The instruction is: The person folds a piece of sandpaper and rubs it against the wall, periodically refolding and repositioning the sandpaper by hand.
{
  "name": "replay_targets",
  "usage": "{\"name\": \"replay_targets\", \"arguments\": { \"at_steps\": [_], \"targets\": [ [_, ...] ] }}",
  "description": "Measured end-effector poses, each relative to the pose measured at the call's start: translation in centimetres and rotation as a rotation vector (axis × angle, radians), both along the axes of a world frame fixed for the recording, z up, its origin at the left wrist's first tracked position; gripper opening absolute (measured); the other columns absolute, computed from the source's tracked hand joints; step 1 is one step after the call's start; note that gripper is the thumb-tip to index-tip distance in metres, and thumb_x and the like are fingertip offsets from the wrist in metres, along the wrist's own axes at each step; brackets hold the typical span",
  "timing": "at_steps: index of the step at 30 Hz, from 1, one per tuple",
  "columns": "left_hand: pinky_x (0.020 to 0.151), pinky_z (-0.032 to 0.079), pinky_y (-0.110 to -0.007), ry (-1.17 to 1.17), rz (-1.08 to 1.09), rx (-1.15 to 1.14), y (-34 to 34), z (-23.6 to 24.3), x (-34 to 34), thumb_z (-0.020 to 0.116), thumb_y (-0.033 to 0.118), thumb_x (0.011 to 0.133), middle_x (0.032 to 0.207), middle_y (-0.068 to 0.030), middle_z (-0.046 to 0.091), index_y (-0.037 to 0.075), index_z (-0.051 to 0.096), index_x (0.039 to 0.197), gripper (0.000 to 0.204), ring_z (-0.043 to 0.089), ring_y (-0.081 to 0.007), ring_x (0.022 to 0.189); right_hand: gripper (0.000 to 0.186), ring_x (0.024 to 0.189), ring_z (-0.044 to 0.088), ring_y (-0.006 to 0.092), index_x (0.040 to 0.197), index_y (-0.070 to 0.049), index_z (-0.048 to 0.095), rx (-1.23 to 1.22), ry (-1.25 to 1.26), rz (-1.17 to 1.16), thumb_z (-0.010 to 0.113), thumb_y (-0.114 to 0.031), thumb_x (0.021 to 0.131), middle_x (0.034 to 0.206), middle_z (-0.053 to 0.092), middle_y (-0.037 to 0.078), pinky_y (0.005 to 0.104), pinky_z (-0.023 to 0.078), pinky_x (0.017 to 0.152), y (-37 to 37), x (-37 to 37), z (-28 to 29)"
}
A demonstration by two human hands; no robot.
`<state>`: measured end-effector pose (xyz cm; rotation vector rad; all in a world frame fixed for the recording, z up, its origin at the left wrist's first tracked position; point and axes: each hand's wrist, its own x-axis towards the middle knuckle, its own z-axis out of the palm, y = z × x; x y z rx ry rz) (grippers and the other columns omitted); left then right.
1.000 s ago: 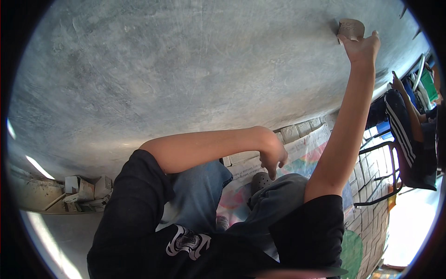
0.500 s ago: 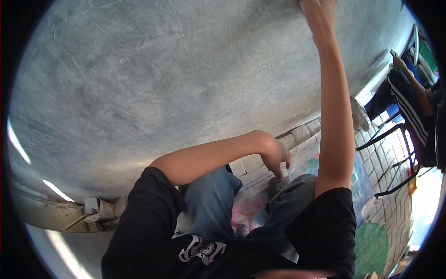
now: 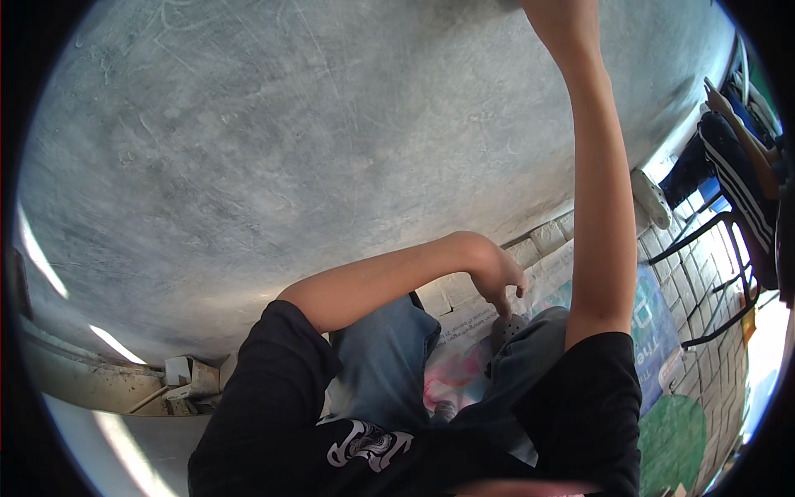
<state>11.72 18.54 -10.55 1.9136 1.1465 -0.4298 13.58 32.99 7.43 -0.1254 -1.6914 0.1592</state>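
A grey plastered wall (image 3: 273, 149) with scratches and a mottled surface fills most of the view in front of me. My right arm stretches up along it, and my right hand (image 3: 567, 29) reaches the top edge of the picture. Its fingers are cut off there, so whatever they hold or touch is hidden. My left forearm crosses in front of my body. My left hand (image 3: 495, 277) hangs low by the foot of the wall, fingers apart and pointing down, with nothing visible in it. Below it is a grey clog (image 3: 508, 331) on my foot.
A printed plastic sheet (image 3: 464, 327) covers part of the brick-paved floor (image 3: 704, 364). On the right another person (image 3: 733, 182) sits on a black-framed chair (image 3: 704, 240). Broken blocks and a stick (image 3: 189, 381) lie at the lower left. A round green piece (image 3: 675, 443) is at the lower right.
My right hand has gone slightly higher, taking its fingers out of the picture. The whole view has shifted a little. My left hand keeps its hanging pose.
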Motion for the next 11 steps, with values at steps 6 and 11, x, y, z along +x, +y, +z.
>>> {"name": "replay_targets", "arguments": {
  "at_steps": [6, 11],
  "targets": [
    [0.095, 0.049, -0.046, -0.006, 0.0, -0.013, 0.19, -0.27, 0.11, 0.067, 0.052, 0.093, 0.114, -0.0191, 0.07, 0.01, 0.048, 0.148, 0.072, 0.064, -0.0356, 0.114, 0.026, 0.12, 0.063, 0.0378, 0.101, -0.003, 0.079, -0.024, 0.158, -0.172, 0.085, -0.013, 0.078, 0.137, 0.06, 0.018, 0.0462, 0.055, 0.097, 0.21, -0.39, -0.34],
    [0.098, 0.048, -0.046, -0.01, -0.004, -0.022, 0.24, -0.24, -0.04, 0.068, 0.053, 0.093, 0.121, -0.0207, 0.068, 0.01, 0.047, 0.149, 0.074, 0.063, -0.0356, 0.118, 0.022, 0.122, 0.062, 0.0366, 0.097, -0.004, 0.079, -0.286, 0.195, 0.019, 0.086, -0.015, 0.08, 0.141, 0.057, 0.018, 0.0449, 0.057, 0.098, 0.3, 0.01, 0.02]
  ]
}}
